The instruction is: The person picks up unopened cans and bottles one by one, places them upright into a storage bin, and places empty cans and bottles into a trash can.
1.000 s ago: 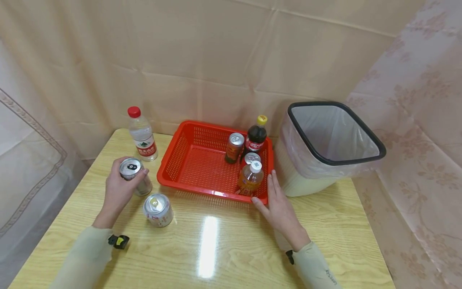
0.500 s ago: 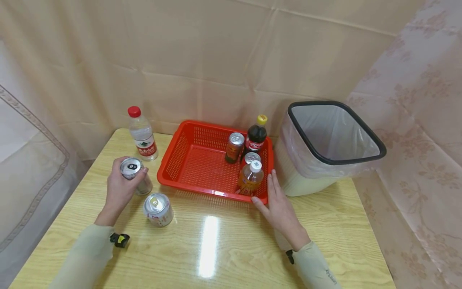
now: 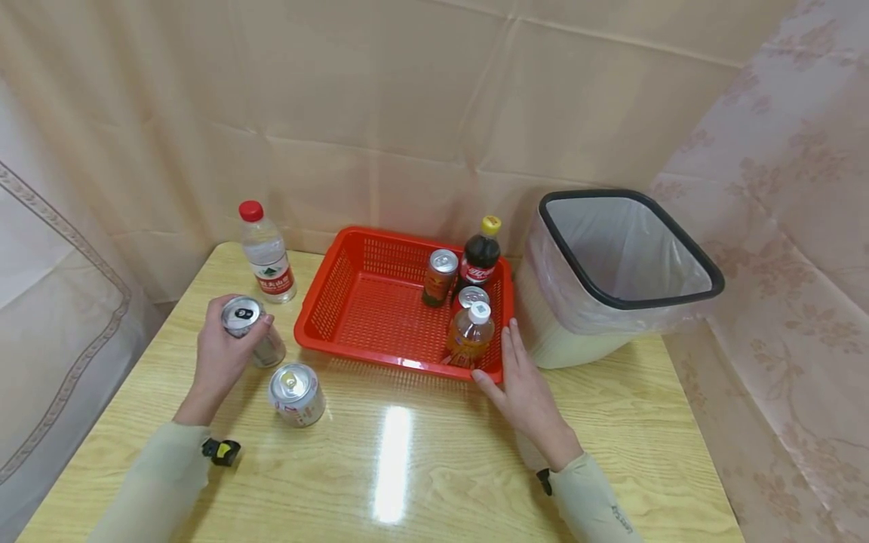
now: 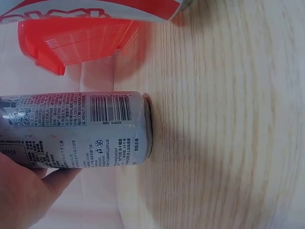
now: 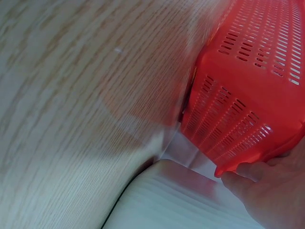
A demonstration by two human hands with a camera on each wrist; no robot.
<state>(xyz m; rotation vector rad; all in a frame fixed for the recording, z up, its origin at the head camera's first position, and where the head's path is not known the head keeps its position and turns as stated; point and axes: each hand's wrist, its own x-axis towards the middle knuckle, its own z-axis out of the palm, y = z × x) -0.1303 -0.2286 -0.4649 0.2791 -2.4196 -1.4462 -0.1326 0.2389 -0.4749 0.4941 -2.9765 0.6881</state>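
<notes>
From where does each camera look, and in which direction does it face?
Head: on the head, facing forward and down at the table, basket and bin; left hand, right hand and forearms show.
Left wrist: on that wrist, facing low across the table, picture turned sideways, at the gripped can; part of the left hand shows.
Right wrist: on that wrist, facing the basket's corner and the bin; part of the right hand shows.
Shared: head and left wrist both show the gripped can.

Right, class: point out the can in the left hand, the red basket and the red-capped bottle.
Held can (image 4: pixel 78 131): left wrist view, printed side.
Red basket (image 3: pixel 383 313): head view, bare floor.
Red-capped bottle (image 3: pixel 265 249): head view, clear body above the label.
</notes>
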